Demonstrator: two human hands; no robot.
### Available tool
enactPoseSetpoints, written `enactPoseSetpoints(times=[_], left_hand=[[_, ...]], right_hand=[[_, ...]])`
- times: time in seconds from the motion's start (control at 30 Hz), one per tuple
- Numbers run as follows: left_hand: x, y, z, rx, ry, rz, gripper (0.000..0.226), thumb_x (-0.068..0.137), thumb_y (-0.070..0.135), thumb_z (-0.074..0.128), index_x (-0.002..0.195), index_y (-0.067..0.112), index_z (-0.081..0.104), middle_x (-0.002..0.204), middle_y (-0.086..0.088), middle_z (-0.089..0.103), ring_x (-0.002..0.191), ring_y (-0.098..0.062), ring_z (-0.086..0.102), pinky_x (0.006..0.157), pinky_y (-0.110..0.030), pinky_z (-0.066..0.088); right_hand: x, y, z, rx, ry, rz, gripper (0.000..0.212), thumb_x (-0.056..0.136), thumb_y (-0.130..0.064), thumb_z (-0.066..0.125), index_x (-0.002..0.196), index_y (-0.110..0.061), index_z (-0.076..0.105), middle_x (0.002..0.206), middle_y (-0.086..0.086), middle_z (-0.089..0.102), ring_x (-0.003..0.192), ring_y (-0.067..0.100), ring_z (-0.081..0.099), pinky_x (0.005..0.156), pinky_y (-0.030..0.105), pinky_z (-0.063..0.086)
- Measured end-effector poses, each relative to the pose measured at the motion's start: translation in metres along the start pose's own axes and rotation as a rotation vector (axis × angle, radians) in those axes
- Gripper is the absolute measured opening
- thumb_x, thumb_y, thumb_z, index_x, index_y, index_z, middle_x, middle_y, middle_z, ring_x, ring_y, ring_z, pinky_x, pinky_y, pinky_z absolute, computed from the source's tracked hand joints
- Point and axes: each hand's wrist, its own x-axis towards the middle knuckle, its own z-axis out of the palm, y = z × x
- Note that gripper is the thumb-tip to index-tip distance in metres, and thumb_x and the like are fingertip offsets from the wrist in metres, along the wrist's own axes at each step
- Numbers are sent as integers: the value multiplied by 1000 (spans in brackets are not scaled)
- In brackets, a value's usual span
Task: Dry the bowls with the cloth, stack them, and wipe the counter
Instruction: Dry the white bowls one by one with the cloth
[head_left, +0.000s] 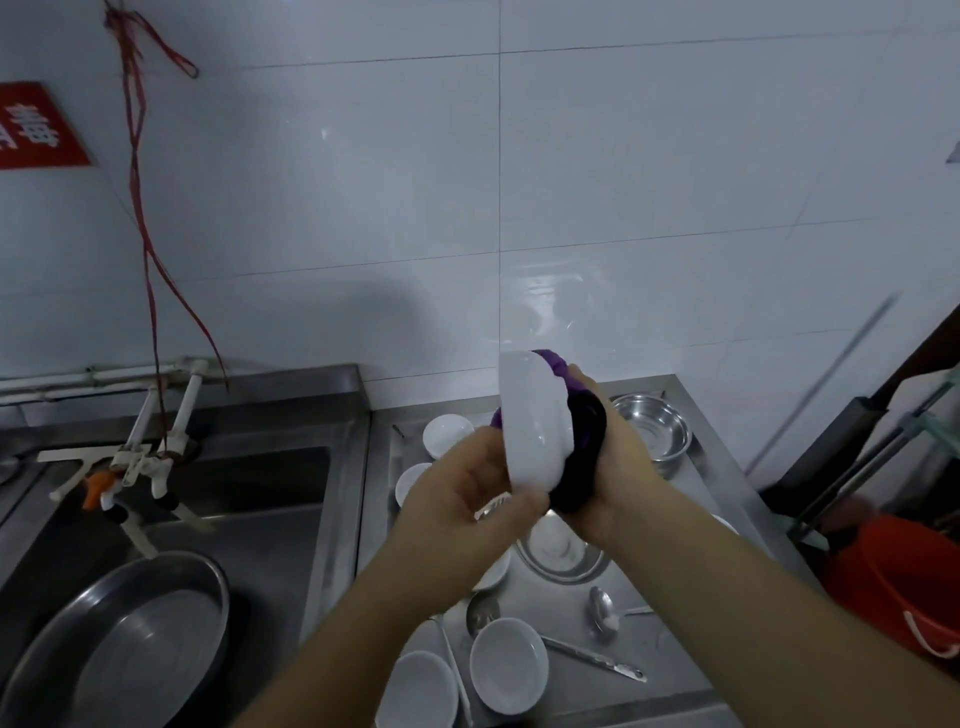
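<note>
Partly hidden: purple cloth (582, 431) bunched behind white bowl (535, 421), only its top fold and dark lower mass showing. Right hand (623, 462) curled round that cloth, pressing it against the bowl's far side; fingertips out of sight behind bowl and cloth. Left hand (462, 493) gripping the bowl's lower rim, thumb in front, other fingers tucked behind. Bowl held on edge, raised above steel counter (691, 665), close to the tiled wall. Below, half covered by forearms: more white bowls (509, 665), one sitting in a steel basin (561, 556), spoons (602, 618) lying among them. Another steel basin (649, 426) at the counter's back right corner. Sink (244, 514) to the left with a round pan (130, 644); orange bucket (904, 587) cut off at right edge. Little bare counter between dishes.
</note>
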Motion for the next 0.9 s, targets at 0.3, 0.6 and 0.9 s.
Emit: enactPoseSetpoints(times=[0.3,0.6,0.9], left_hand=[[7,-14,9,377,15,68,10,103,40,58,108,48,63,102,20,73,96,-1,69,79,-12,55],[16,-29,0,860,-9,168,15,108,43,52,107,29,48,97,5,74,74,-9,66,64,-26,59],[20,-55,1,1213,-160,385,30,103,35,63,130,23,61,114,3,80,105,-19,75,112,-38,45]], right_hand=[[4,8,-7,-67,159,6,41,93,-59,61,67,-26,63,63,3,52,53,24,50,58,34,34],[2,7,-14,-181,368,-252,29,100,-50,65,108,-23,72,99,14,79,74,35,76,53,38,59],[0,8,-46,-435,353,-297,40,75,-33,90,108,-19,72,89,12,78,75,32,79,66,50,67]])
